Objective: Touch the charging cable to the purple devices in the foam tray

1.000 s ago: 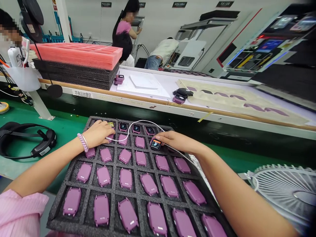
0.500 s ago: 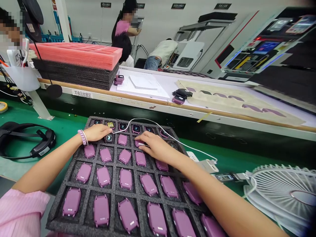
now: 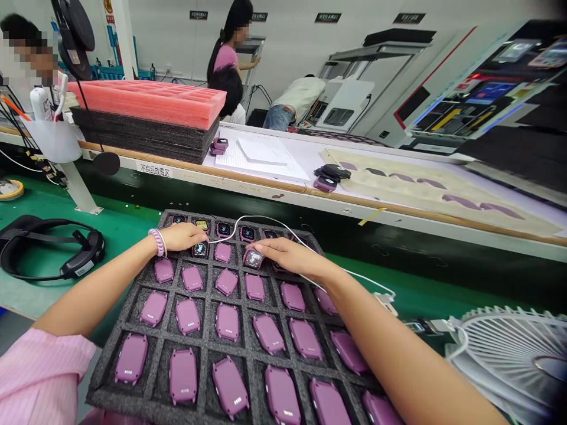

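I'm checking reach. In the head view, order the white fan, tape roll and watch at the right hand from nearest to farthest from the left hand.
1. Watch at the right hand, over the tray
2. Tape roll on the green table, far left
3. White fan, far right

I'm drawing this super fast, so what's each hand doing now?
Left hand: closed on a lit watch.
Right hand: closed on a second watch, also lit.

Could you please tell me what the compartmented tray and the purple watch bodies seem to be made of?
The tray looks like matte charcoal foam, judging by its speckled, grainy surface. The watch bodies look like satin plastic or coated metal; their soft, even sheen leaves that open.
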`<state>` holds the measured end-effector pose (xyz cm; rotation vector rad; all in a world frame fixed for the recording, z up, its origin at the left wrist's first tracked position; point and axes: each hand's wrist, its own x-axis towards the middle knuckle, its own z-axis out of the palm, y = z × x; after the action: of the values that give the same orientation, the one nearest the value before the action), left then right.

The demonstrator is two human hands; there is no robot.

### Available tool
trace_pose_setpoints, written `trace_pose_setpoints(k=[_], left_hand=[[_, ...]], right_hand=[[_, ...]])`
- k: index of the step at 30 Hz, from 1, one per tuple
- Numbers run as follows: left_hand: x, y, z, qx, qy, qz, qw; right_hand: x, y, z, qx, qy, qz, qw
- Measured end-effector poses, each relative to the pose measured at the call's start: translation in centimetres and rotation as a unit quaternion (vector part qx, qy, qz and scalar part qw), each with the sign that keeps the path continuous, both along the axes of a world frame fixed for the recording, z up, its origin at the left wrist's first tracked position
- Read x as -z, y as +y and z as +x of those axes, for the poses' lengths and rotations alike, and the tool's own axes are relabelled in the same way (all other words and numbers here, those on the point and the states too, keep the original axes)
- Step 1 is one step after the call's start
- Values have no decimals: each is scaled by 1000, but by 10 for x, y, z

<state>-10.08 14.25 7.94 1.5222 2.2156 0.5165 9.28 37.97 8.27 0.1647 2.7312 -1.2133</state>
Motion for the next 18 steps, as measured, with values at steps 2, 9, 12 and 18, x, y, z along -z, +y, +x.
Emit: trace_pose_setpoints(k=[2,9,12,18], left_hand=[[0,1,-2,-12,-10,18,1000],[-14,15,17,-95,-24,120,988],[-13,25,41,-21,-19,88,996],[-7,29,66,30,110,40,993]], right_hand=[[2,-4,-1,26,9,23,999],[-4,-11,2,1,19,43,999],[-5,-12,3,-12,27,41,999],[-5,-14,4,4,34,46,998]])
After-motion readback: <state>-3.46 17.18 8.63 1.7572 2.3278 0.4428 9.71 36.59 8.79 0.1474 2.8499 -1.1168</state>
